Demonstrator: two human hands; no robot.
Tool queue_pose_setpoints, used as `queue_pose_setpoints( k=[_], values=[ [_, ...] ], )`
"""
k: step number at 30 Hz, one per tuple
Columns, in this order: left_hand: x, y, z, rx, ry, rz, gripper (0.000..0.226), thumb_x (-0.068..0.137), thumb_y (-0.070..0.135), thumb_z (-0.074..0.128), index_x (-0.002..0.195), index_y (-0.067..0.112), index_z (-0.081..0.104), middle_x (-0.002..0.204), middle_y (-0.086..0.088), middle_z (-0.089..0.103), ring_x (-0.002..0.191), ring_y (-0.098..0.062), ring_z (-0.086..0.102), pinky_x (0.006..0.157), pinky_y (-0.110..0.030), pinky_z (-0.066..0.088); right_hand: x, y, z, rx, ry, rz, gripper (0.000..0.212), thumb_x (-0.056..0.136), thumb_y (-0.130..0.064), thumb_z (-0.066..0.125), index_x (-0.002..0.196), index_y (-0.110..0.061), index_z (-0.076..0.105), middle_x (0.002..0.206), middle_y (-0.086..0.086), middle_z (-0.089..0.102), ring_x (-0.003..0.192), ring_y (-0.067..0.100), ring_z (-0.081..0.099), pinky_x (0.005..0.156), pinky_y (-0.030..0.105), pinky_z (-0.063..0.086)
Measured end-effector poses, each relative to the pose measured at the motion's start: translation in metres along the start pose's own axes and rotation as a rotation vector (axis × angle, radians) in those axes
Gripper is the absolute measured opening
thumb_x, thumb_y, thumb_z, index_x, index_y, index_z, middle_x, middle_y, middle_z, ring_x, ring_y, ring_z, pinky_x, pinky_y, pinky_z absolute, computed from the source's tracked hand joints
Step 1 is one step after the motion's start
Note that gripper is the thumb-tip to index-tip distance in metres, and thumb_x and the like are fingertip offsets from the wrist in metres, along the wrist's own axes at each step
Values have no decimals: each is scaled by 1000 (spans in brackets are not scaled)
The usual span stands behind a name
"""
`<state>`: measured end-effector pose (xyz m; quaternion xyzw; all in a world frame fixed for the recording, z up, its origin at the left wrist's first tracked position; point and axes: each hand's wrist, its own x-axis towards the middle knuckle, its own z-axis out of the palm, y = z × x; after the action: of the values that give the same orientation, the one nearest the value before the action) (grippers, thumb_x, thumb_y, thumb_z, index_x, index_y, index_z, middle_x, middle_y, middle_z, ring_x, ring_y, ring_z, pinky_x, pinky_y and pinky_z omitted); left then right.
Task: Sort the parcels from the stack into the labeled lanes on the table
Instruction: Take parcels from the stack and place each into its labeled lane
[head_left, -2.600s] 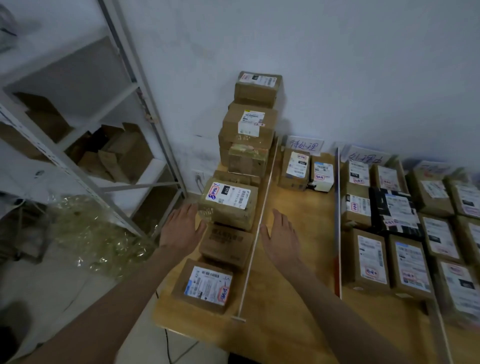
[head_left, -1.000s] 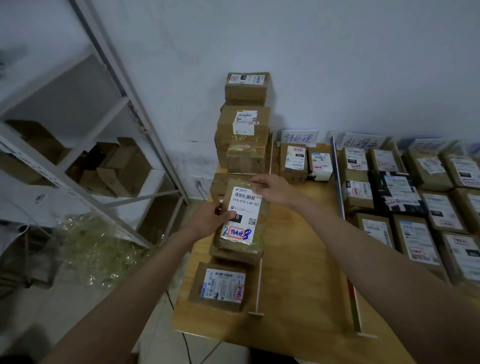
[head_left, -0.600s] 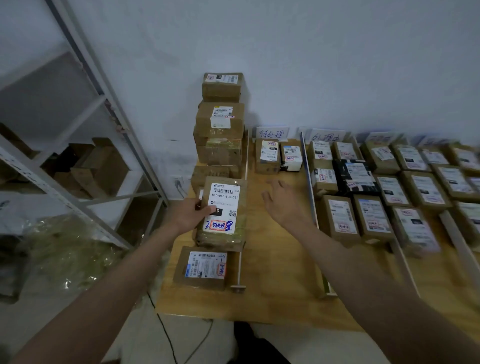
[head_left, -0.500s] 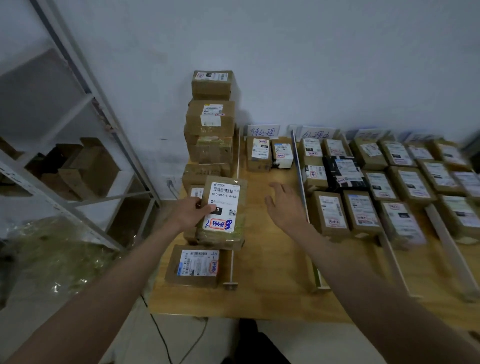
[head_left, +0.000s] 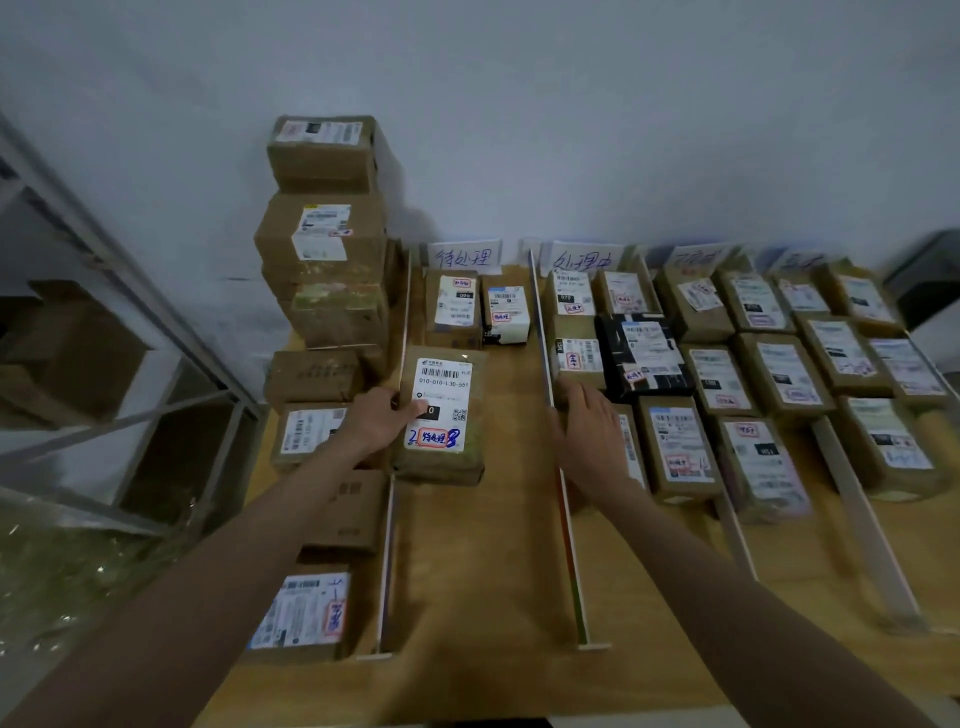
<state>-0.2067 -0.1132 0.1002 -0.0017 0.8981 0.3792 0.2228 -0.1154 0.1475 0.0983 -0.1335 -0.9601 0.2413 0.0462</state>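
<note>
Parcel (head_left: 441, 415) gripped one-handed by left hand (head_left: 376, 421), right of the stack (head_left: 324, 234); right hand (head_left: 589, 431) relaxed, empty. Risk: edge-only grip lets it slip, landing askew across the divider (head_left: 400, 405).

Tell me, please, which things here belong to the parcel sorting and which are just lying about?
Belong to the job:
held parcel, gripped by the left hand
parcel stack
lane sign
lane dividers
sorted parcels

Just lying about:
metal shelving
clear plastic wrap
</note>
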Motion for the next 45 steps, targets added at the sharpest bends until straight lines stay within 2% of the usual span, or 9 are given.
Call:
queue_pose_setpoints(
  k=[2, 11, 18, 21, 24, 27, 32, 36, 45],
  values=[
    [26, 3, 9, -21, 11, -26, 41, 96, 40, 59, 123, 10, 64, 117, -10, 70, 100, -23, 67, 74, -25, 50, 19, 11, 6, -7, -18, 8, 44, 99, -26, 50, 142, -18, 42, 141, 4, 48, 132, 22, 43, 114, 42, 35],
    [124, -1, 34, 86, -15, -136, 44, 96, 41, 57, 124, 7, 61, 120, -12, 67, 105, -27, 65, 84, -37, 53, 73, 40, 40, 44, -81, -5, 45, 99, -23, 51, 143, -18, 40, 136, 5, 52, 125, 22, 48, 110, 43, 38],
    [156, -13, 53, 79, -46, -213, 42, 96, 38, 59, 122, 5, 62, 118, -12, 68, 101, -25, 65, 81, -35, 53, 87, 49, 53, 44, -92, -12, 49, 98, -21, 54, 145, -18, 40, 136, 3, 52, 126, 19, 48, 109, 40, 40],
    [151, -14, 59, 77, 40, -177, 35, 97, 35, 58, 122, 10, 60, 119, -11, 68, 98, -22, 65, 75, -31, 51, 89, 52, 55, 45, -89, -29, 48, 98, -21, 54, 144, -17, 41, 135, 3, 53, 125, 19, 49, 108, 40, 41],
    [134, -15, 68, 193, 192, -24, 51, 97, 39, 54, 140, 16, 41, 139, -9, 51, 119, -28, 56, 88, -43, 51, 91, 53, 57, 52, -95, -14, 48, 98, -21, 53, 144, -19, 40, 135, 3, 53, 125, 20, 49, 108, 41, 40],
    [111, -20, 83, 428, 196, 133, 79, 93, 57, 51, 153, 15, 21, 158, -1, 21, 139, -22, 34, 102, -44, 45, 91, 51, 59, 50, -98, -8, 49, 98, -21, 53, 144, -18, 39, 133, 4, 53, 122, 20, 49, 107, 39, 41],
    [98, -30, 100, 662, 122, 130, 97, 89, 74, 31, 157, 9, 3, 165, -5, -4, 151, -19, 3, 123, -39, 11, 86, 50, 61, 64, -92, -29, 45, 98, -19, 53, 141, -15, 42, 132, 4, 53, 120, 19, 51, 106, 39, 43],
    [104, -28, 98, 702, 131, 106, 99, 88, 75, 22, 156, 8, -1, 165, -5, -4, 151, -18, -1, 124, -39, 8, 84, 53, 60, 82, -90, -23, 46, 97, -20, 54, 141, -16, 42, 133, 3, 52, 123, 18, 49, 107, 41, 43],
    [115, -14, 82, 694, 119, 82, 96, 91, 72, 31, 156, 8, 2, 164, -4, 2, 151, -19, 0, 123, -39, 7, 83, 53, 54, -21, -75, -37, 43, 98, -24, 51, 139, -15, 43, 135, 6, 52, 125, 20, 47, 109, 42, 40]
  ],
)
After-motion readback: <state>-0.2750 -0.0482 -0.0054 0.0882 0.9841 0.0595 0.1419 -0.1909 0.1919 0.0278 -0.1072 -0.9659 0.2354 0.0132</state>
